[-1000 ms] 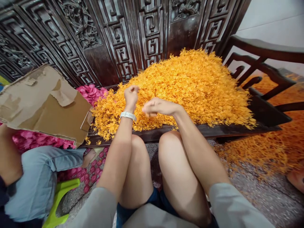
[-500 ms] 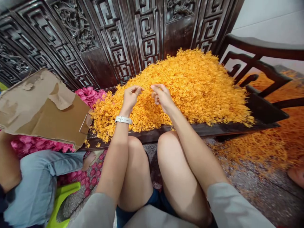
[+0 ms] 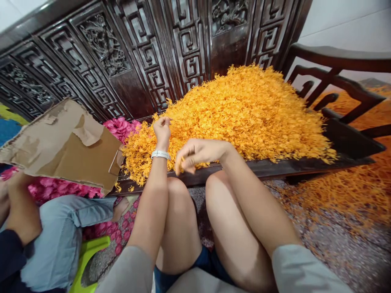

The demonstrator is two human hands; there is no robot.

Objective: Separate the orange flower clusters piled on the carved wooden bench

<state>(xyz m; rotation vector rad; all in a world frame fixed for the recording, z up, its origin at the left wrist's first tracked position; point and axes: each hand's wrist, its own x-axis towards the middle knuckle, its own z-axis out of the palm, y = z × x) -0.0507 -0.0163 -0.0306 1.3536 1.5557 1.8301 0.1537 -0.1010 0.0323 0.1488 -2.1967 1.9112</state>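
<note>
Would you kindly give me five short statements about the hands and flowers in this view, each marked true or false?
1. A white band circles the left wrist, just behind the left hand. True.
2. The left hand and the right hand are clasped together. False: the hands are apart.
3. The yellow-orange flowers are heaped on the dark wooden bench. True.
4. The torn cardboard is to the right of the yellow-orange flowers in the picture. False: the torn cardboard is to their left.
5. Pink flowers show beside the torn cardboard. True.
</note>
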